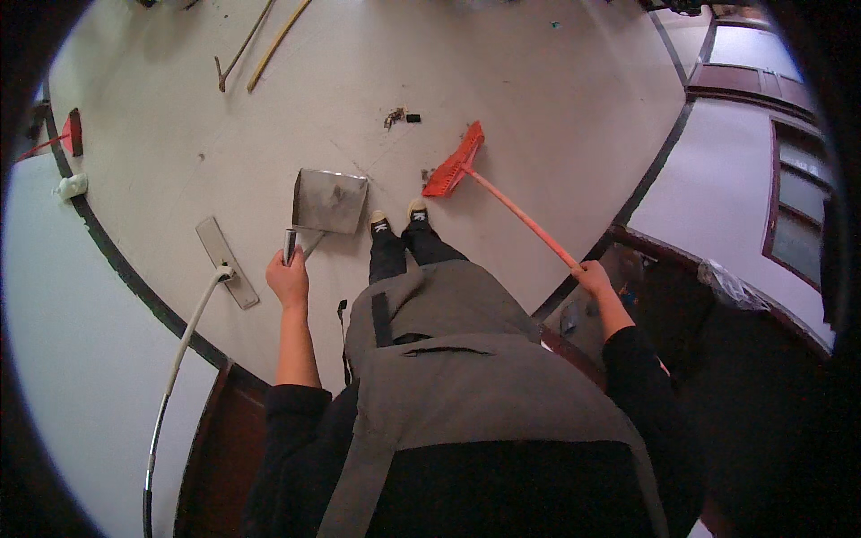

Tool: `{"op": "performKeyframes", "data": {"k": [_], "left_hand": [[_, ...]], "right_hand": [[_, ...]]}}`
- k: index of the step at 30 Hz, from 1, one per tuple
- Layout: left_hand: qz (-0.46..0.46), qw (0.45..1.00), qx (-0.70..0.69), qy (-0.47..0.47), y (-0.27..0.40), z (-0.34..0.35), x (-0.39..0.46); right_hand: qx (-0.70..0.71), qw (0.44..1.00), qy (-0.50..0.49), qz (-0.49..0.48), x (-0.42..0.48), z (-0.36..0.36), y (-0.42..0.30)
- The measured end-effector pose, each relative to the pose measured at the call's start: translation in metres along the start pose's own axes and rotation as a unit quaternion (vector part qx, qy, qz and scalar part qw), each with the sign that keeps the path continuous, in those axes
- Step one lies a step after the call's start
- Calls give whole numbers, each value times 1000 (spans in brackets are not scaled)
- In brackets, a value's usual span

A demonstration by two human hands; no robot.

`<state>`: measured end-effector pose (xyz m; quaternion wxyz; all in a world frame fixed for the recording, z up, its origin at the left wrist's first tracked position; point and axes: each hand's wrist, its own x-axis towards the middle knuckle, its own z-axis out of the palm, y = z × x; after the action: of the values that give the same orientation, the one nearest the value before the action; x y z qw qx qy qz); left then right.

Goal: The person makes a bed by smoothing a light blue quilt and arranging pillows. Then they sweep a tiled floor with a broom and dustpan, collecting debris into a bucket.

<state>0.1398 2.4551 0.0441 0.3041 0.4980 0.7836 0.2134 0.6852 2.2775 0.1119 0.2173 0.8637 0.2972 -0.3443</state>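
My left hand [289, 281] grips the upright metal handle of a long-handled dustpan [323, 205], whose pan lies near my feet with some grey dust in it. In my right hand [593, 277] is the handle of an orange-red push broom or floor squeegee [457, 161]. Its wide head rests on the floor ahead of my shoes, at a slant. Small dark bits of dirt [426, 176] sit beside that head. Farther ahead lies a little heap of debris [395, 117], with a small black object [413, 118] next to it.
A flat mop [227, 262] leans at the left wall. Beyond it are a crumpled white item [72, 187] and a red broom [72, 132]. Two wooden sticks [279, 44] lie or lean at the top. A dark wooden doorway [632, 232] and a window [797, 202] are at right.
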Motion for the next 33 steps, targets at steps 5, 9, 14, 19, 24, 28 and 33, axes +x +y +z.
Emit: {"op": "performKeyframes", "data": {"k": [5,9,14,19,24,28,33], "left_hand": [[4,999,-16,-29,12,6,2],[12,1000,-6,-21,15,11,2],[4,1000,-15,-8,23,6,0],[7,1000,-12,17,10,18,4],[-12,999,-38,3,5,18,0],[-8,999,-44,5,4,17,-5],[6,1000,-23,2,1,14,-7]], "right_hand": [[-35,999,40,-5,-4,-3,-3],[-24,1000,-2,15,-9,-29,-18],[-57,994,88,-35,-52,-113,-24],[-11,989,134,-64,-111,-194,-8],[251,966,56,21,-134,-195,21],[241,968,35,56,-156,-163,-8],[177,984,-1,-1,-123,-87,28]]}}
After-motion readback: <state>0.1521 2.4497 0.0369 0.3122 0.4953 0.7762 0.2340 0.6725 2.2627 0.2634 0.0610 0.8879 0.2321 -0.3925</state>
